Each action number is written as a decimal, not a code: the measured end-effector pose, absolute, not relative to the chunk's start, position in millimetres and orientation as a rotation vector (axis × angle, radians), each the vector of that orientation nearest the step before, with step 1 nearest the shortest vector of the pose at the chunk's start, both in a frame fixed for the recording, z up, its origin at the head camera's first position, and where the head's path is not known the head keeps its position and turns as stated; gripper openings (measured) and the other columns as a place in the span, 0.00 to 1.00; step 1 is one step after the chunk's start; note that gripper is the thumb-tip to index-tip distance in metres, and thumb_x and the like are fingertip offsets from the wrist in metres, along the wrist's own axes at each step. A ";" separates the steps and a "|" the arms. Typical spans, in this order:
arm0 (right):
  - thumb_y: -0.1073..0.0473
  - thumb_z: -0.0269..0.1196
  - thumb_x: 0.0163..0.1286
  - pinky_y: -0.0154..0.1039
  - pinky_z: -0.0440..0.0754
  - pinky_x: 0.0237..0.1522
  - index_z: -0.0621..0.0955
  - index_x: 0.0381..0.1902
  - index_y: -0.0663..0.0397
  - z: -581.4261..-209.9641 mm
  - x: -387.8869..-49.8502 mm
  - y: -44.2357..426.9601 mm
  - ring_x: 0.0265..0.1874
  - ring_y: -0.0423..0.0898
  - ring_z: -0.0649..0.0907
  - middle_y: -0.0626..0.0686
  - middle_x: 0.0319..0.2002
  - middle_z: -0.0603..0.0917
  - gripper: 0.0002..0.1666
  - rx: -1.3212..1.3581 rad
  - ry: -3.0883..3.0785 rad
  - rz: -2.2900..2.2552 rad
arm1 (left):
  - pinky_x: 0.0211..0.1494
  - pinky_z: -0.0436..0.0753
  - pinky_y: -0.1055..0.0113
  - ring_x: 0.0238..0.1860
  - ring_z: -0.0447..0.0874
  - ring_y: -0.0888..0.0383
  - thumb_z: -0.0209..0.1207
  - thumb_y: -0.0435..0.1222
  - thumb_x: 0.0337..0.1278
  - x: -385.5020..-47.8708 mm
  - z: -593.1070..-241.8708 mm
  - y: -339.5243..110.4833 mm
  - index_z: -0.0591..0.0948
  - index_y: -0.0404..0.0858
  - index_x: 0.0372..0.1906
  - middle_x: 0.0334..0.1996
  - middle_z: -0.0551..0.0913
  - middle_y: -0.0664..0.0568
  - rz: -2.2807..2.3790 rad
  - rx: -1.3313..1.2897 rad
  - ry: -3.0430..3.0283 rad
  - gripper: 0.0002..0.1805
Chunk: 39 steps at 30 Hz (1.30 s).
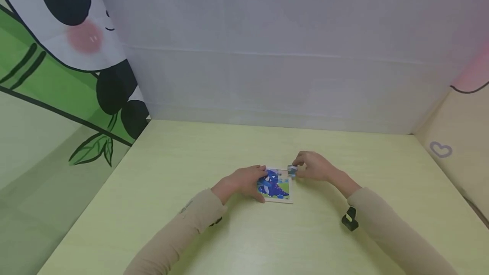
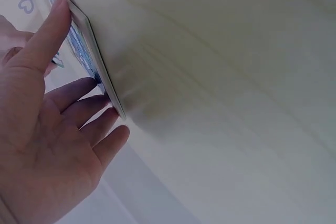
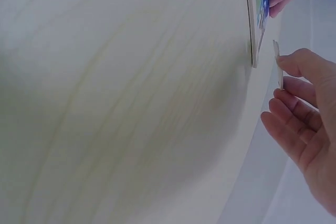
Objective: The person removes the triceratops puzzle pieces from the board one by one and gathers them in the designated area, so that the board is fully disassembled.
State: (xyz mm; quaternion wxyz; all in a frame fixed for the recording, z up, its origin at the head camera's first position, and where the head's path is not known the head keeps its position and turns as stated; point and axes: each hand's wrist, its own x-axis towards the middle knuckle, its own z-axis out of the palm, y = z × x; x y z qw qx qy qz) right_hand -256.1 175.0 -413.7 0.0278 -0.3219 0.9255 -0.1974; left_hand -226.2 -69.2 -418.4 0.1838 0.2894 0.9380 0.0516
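A small picture jigsaw puzzle (image 1: 280, 188) in a pale tray lies on the table, showing a blue dinosaur on a green and light background. My left hand (image 1: 244, 180) holds the tray by its left side, thumb at the near corner and fingers toward the far edge. In the left wrist view, the thumb and fingertips touch the tray rim (image 2: 100, 56). Between thumb and forefinger, my right hand (image 1: 316, 166) pinches a loose puzzle piece (image 1: 292, 170) at the tray's upper right corner. The right wrist view shows that piece (image 3: 279, 69) edge-on, apart from the tray (image 3: 252, 24).
The pale yellow tabletop (image 1: 244, 237) spreads around the puzzle. A light grey cloth wall (image 1: 282, 75) rises behind it. Printed panels flank the table, with a panda picture (image 1: 88, 37) at left. A black wrist device (image 1: 349, 219) hangs at the right sleeve.
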 end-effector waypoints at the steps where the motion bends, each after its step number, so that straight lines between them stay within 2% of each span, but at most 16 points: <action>1: 0.61 0.64 0.51 0.40 0.80 0.37 0.84 0.38 0.60 -413.5 -256.0 176.3 0.35 0.46 0.80 0.49 0.33 0.81 0.15 -0.989 2.858 -0.611 | 0.68 0.58 0.59 0.69 0.51 0.55 0.66 0.55 0.40 -226.6 -418.3 -69.5 0.61 0.43 0.67 0.69 0.56 0.53 0.147 0.817 2.651 0.47; 7: 0.61 0.65 0.52 0.40 0.80 0.36 0.84 0.38 0.61 -414.1 -257.2 185.6 0.36 0.48 0.80 0.50 0.34 0.82 0.15 -0.981 2.864 -0.644 | 0.68 0.59 0.60 0.67 0.56 0.54 0.66 0.53 0.41 -230.9 -421.9 -74.1 0.63 0.41 0.66 0.68 0.59 0.51 0.207 0.857 2.694 0.45; 17: 0.63 0.65 0.53 0.40 0.81 0.35 0.83 0.39 0.64 -417.9 -258.1 201.7 0.37 0.50 0.81 0.52 0.35 0.81 0.15 -0.912 2.848 -0.732 | 0.68 0.59 0.59 0.67 0.57 0.50 0.69 0.49 0.38 -232.6 -419.3 -87.0 0.65 0.37 0.64 0.67 0.59 0.46 0.341 0.806 2.697 0.45; 28: 0.64 0.65 0.51 0.33 0.78 0.29 0.82 0.39 0.66 -425.2 -257.7 210.6 0.34 0.48 0.80 0.52 0.34 0.81 0.16 -0.836 2.819 -0.823 | 0.68 0.59 0.58 0.67 0.55 0.49 0.69 0.52 0.37 -235.3 -426.9 -95.0 0.63 0.37 0.65 0.68 0.57 0.44 0.326 0.831 2.678 0.48; 33: 0.66 0.65 0.51 0.35 0.78 0.32 0.81 0.40 0.69 -430.0 -257.7 212.8 0.33 0.46 0.78 0.55 0.34 0.81 0.17 -0.807 2.810 -0.860 | 0.68 0.57 0.57 0.68 0.52 0.49 0.69 0.53 0.35 -233.8 -427.3 -98.2 0.61 0.37 0.67 0.69 0.54 0.45 0.353 0.788 2.657 0.51; 39: 0.66 0.65 0.52 0.37 0.78 0.35 0.82 0.38 0.68 -436.0 -257.3 215.5 0.33 0.46 0.78 0.54 0.33 0.82 0.15 -0.820 2.818 -0.886 | 0.68 0.56 0.55 0.69 0.49 0.50 0.69 0.53 0.34 -231.7 -425.4 -99.9 0.59 0.38 0.68 0.69 0.53 0.46 0.384 0.774 2.638 0.53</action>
